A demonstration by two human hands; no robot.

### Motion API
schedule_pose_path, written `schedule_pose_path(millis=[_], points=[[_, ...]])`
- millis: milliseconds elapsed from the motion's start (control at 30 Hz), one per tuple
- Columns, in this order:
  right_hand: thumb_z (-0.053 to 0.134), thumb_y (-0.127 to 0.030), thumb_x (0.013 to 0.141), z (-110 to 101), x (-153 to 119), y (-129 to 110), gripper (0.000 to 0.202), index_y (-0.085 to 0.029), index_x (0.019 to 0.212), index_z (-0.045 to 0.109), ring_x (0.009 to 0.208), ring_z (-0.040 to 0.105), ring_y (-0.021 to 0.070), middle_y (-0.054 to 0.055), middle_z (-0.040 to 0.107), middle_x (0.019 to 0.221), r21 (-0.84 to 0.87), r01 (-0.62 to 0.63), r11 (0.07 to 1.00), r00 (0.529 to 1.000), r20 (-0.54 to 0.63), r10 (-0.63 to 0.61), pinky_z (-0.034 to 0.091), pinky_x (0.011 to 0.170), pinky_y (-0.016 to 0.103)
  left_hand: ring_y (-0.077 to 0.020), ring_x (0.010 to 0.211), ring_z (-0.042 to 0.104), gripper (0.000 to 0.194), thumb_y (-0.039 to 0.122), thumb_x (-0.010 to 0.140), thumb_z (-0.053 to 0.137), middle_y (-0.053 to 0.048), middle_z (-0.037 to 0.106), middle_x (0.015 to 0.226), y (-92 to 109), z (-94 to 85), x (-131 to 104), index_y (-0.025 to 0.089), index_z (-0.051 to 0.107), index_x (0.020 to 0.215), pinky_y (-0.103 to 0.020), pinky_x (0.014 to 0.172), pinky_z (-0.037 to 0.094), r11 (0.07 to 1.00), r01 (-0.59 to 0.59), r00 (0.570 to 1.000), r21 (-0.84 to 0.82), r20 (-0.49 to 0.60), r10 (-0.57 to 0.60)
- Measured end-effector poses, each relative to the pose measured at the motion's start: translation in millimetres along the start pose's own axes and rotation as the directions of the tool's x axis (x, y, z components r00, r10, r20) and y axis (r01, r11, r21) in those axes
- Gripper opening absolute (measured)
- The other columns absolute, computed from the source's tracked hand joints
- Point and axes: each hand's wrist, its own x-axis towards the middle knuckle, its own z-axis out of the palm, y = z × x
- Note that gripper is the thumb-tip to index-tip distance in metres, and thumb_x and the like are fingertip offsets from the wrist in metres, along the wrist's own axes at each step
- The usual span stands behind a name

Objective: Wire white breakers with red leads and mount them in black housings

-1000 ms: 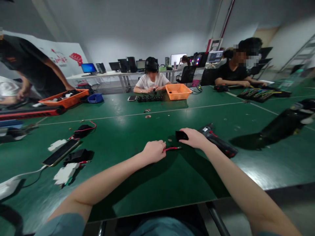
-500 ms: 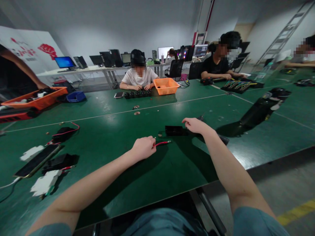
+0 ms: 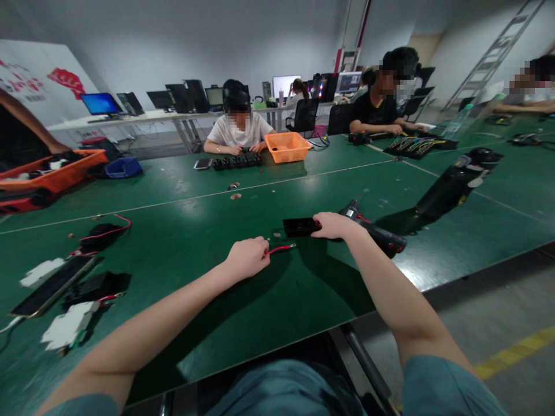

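My left hand (image 3: 248,257) is closed around a short red wire (image 3: 280,249), whose bare metal terminal points right, just over the green table. My right hand (image 3: 333,225) grips the right end of a small black open box (image 3: 299,227), which lies in front of the left hand. Most of the fingers are hidden behind the box's end and the hand itself. Just right of that hand, a black cordless screwdriver (image 3: 385,238) lies on its side, partly covered by the wrist.
On the left lie a phone (image 3: 54,284), white breakers (image 3: 69,326) and black parts with red wires (image 3: 104,234). A black cylindrical object (image 3: 446,190) stands tilted at the right. Across the green table (image 3: 277,306), a co-worker (image 3: 238,127) sits beside an orange basket (image 3: 287,148).
My right hand has come down and left onto the end of the black box, uncovering more of the screwdriver. My left hand still holds the red wire, and the whole view has shifted slightly.
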Motion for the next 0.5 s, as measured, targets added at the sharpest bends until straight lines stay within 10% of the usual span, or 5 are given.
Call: schedule_pose_path(millis=[500], points=[[0.05,-0.015,0.09,13,9,8,0.023,-0.016,0.108,0.065,0.094,0.066,0.025,0.015,0.066,0.113,-0.1,-0.052,0.994,0.988,-0.148,0.037,0.046,0.078,0.032,-0.0171,0.076,0.063,0.022,0.033,0.091,0.048,-0.005,0.066,0.096,1,0.7,-1,0.019,0.065,0.09,-0.025,0.055,0.042,1.0,0.029,1.0,0.01,0.001,-0.029]])
